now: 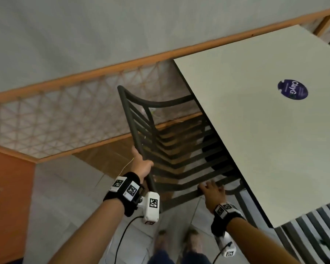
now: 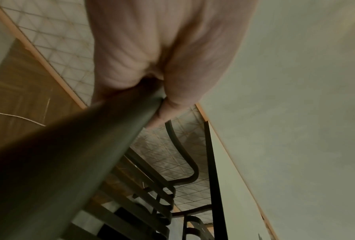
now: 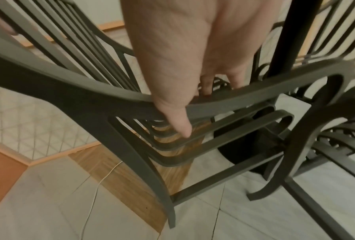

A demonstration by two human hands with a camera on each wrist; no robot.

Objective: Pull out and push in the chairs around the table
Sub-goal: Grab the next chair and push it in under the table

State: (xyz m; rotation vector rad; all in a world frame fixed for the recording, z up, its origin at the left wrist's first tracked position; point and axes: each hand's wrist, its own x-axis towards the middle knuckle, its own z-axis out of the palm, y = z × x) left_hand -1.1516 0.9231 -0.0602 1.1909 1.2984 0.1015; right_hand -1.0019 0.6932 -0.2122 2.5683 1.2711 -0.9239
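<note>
Left hand (image 1: 142,166) gripped the metal chair (image 1: 130,119) by its back rail, my right hand (image 1: 212,191) its armrest; I judged it stiff, heavy.

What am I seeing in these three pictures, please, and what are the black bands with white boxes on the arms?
No machine here: a person works with bare hands. The wrist bands carry small white cameras. The big picture comes from a camera on the head; the other two look along each wrist. The left hand grips the top bar of a dark metal chair; the right hand holds its armrest. The chair is partly under a pale table, which bears a round blue sticker.
</note>
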